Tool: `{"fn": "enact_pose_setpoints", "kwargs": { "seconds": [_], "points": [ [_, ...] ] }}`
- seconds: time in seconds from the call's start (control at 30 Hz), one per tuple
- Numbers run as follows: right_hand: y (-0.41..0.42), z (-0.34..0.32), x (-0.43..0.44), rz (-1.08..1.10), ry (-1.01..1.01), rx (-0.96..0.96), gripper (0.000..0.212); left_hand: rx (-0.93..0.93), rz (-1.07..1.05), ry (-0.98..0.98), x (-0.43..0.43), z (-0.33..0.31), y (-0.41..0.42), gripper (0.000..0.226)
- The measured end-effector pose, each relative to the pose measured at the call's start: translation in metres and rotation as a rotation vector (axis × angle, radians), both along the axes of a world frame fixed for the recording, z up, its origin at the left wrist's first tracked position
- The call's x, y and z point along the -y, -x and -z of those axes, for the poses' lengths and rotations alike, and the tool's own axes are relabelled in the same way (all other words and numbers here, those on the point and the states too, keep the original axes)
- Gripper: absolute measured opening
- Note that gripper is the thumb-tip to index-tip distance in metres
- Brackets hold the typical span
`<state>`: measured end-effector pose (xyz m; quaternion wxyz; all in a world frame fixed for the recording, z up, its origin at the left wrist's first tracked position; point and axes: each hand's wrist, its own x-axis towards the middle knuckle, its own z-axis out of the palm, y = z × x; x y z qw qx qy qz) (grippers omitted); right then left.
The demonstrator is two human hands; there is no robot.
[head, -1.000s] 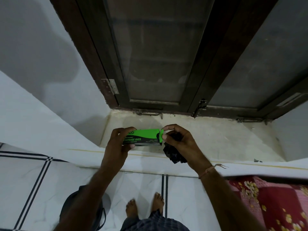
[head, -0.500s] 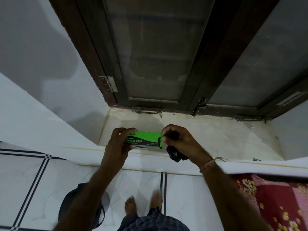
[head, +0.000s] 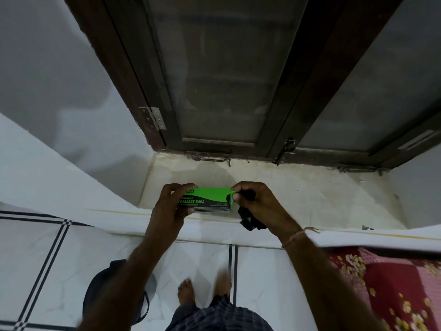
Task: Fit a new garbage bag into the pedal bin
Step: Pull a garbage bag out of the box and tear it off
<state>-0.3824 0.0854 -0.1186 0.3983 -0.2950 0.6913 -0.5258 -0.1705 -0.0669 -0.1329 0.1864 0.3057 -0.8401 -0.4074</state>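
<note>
**Bag out of the box, bin not yet lined**

Left of the box, low on the tiled floor (head: pixel 43 263), a dark rounded thing (head: pixel 105 290) is partly hidden behind the left forearm; it may be the pedal bin, but too little is shown to tell, and no liner can be made out on it.

At the box's left end, the left hand (head: pixel 170 209) is clamped on the green-and-black carton (head: pixel 207 199), thumb underneath and fingers curled over the top edge. "Garbage bags" is printed on its front. The box is held level, just above the front edge of the pale sill (head: pixel 310 194).

At the box's right end, the right hand (head: pixel 255 201) is closed in two ways at once: thumb and forefinger are pinched on the green end flap (head: pixel 231 192), and a crumpled black bag (head: pixel 250 222) is trapped against the palm by the other fingers, its loose end hanging below the hand.

Right of the box, beyond the wrist, a red flowered cloth (head: pixel 393 287) is seen below the sill.

Progress is judged to be early. One bag appears to be out and the flap is apparently being shut. Putting the box down, shaking the bag open, lifting the bin lid, pushing the bag in and folding its mouth over the rim are all judged to remain.
</note>
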Motion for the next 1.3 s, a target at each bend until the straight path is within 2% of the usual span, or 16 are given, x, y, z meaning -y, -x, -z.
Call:
{"fn": "enact_pose_setpoints", "kwargs": {
  "seconds": [0.23,0.37,0.5,0.67,0.8,0.9,1.03,1.1,1.17,1.23,1.3],
  "points": [
    [-0.004,0.005,-0.003,0.062,0.105,0.076,0.015,-0.006,0.016,-0.034,0.000,0.006,0.001,0.057],
    [-0.011,0.014,-0.001,0.145,0.128,0.131,0.005,-0.029,0.032,-0.027,-0.001,0.004,0.005,0.056],
    [-0.022,0.027,0.000,0.265,0.126,0.209,0.008,0.008,-0.071,0.001,-0.001,0.006,0.009,0.058],
    [-0.028,0.042,0.028,0.361,-0.012,0.114,0.021,0.157,-0.156,0.188,0.007,0.016,0.017,0.063],
    [-0.025,0.044,0.058,0.377,-0.085,0.001,0.020,0.207,-0.184,0.159,0.029,0.024,0.024,0.065],
    [-0.022,0.045,0.064,0.349,-0.124,-0.065,0.021,0.216,-0.156,0.162,0.039,0.024,0.024,0.067],
    [-0.027,0.037,0.051,0.354,-0.144,-0.030,0.029,0.226,-0.177,0.209,0.027,0.019,0.018,0.080],
    [-0.036,0.025,0.039,0.384,-0.108,-0.024,0.026,0.151,-0.253,0.261,0.010,0.012,0.016,0.072],
    [-0.052,0.010,0.028,0.377,0.004,0.097,0.033,0.008,-0.278,0.147,-0.017,0.001,0.012,0.046],
    [-0.071,-0.002,0.022,0.291,0.088,0.300,0.053,-0.025,-0.246,-0.255,-0.044,-0.019,0.006,0.025],
    [-0.091,-0.006,0.020,0.179,0.077,0.430,0.071,0.004,-0.207,-0.746,-0.064,-0.034,-0.001,0.027]
  ]
}}
